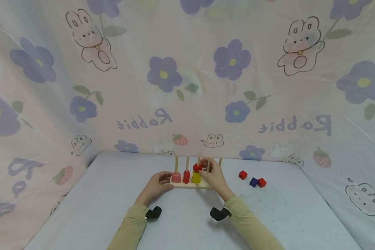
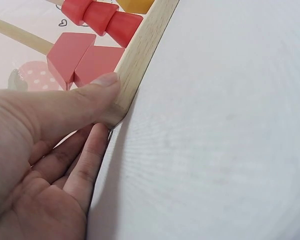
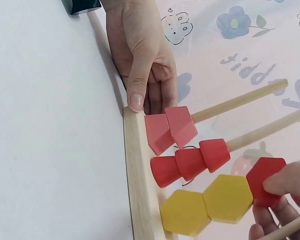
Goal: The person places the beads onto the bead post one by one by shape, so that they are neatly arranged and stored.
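Note:
A wooden peg stand (image 1: pixel 190 186) has several upright rods along its base. My left hand (image 1: pixel 157 187) grips the stand's left end, thumb on the front edge and fingers curled behind. Pink blocks (image 3: pixel 175 129) sit on the leftmost rod, and a stack of red tapered beads (image 3: pixel 191 162) on the second. Two yellow hexagonal blocks (image 3: pixel 210 206) are stacked on the third. Right above them, my right hand (image 1: pixel 213 174) pinches a red hexagonal block (image 3: pixel 266 181) at the third rod, its flat side touching the upper yellow block. Part of the right fingers is hidden behind the block.
Right of the stand lie a red block (image 1: pixel 242 175), a dark blue block (image 1: pixel 253 182) and another red block (image 1: pixel 261 182), the last two side by side. A patterned curtain (image 1: pixel 193 104) rises behind the white table (image 1: pixel 284 215).

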